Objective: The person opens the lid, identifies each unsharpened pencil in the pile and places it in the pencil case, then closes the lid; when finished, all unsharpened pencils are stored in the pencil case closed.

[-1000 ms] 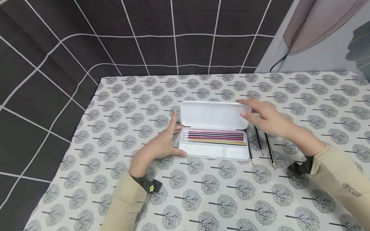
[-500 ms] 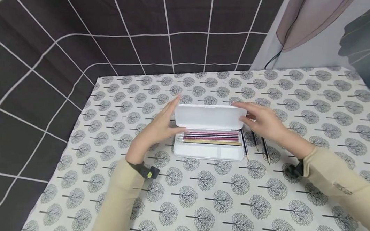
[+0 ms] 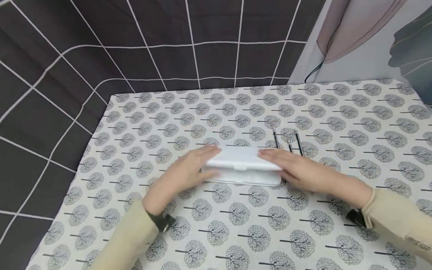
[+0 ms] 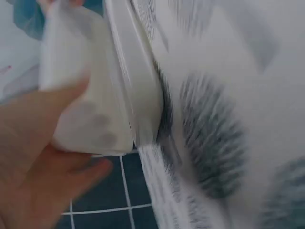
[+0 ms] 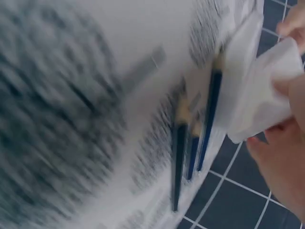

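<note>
A white plastic pencil case (image 3: 244, 178) lies on the cloth in front of me, its hinged lid (image 3: 237, 155) tilted forward over the tray and still partly raised. My left hand (image 3: 186, 169) holds the lid's left end, thumb on the inner side and fingers over the back. At the other end my right hand (image 3: 306, 171) grips the lid the same way. In the left wrist view the lid (image 4: 78, 117) stands between thumb and fingers, blurred by motion. The inside of the case is mostly hidden in the head view.
Beside the case's right end lie three dark pencils, among them one pencil (image 3: 299, 143) partly covered by the right hand; in the right wrist view their sharpened tips show, as on this pencil (image 5: 179, 157). A tree-patterned tablecloth (image 3: 265, 230) covers the table. Dark gridded fabric (image 3: 219, 61) hangs behind.
The lid has swung from nearly upright forward and down over the tray, hiding the pencils inside. My left hand has gone from the tray's end to the lid; both hands have come down with it.
</note>
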{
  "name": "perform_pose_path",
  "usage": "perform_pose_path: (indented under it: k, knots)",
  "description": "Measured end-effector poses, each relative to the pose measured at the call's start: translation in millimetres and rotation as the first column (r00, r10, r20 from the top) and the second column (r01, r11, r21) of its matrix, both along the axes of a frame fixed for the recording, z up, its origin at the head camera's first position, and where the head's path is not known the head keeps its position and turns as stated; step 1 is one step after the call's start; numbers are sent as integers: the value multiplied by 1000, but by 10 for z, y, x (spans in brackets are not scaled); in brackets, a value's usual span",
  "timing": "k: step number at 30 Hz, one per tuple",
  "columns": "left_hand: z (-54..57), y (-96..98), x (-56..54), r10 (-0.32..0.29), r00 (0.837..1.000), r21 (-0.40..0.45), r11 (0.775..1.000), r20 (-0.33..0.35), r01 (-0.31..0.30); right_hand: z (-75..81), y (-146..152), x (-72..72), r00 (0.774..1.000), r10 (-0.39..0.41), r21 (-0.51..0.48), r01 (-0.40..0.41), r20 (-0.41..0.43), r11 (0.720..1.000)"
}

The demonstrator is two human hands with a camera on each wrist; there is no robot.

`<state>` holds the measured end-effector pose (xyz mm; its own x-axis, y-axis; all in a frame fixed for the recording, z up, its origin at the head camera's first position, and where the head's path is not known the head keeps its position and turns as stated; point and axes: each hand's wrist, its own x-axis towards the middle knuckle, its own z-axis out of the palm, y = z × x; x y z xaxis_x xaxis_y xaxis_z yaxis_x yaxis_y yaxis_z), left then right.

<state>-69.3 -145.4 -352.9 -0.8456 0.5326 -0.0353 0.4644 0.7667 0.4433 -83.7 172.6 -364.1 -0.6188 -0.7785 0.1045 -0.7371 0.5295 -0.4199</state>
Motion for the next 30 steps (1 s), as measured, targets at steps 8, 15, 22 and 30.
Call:
perform_pose_path:
  k: [8, 15, 22, 30]
  knots:
    - [-96, -19, 175, -59, 998, -212, 975, 25, 63, -21, -9, -39, 995, 94, 238, -95, 15, 967]
    - [-45, 124, 67, -19, 1000, -230, 973, -25, 12, -56, -35, -57, 995, 77, 250, -92, 68, 964]
    - [-93, 176, 172, 35, 999, -217, 976, 6, -33, -177, -51, 74, 997, 66, 260, -73, 35, 963]
    - [-256, 51, 219, -9, 1000, -218, 976, 14, 12, -158, -130, 2, 998, 49, 313, -38, -26, 949]
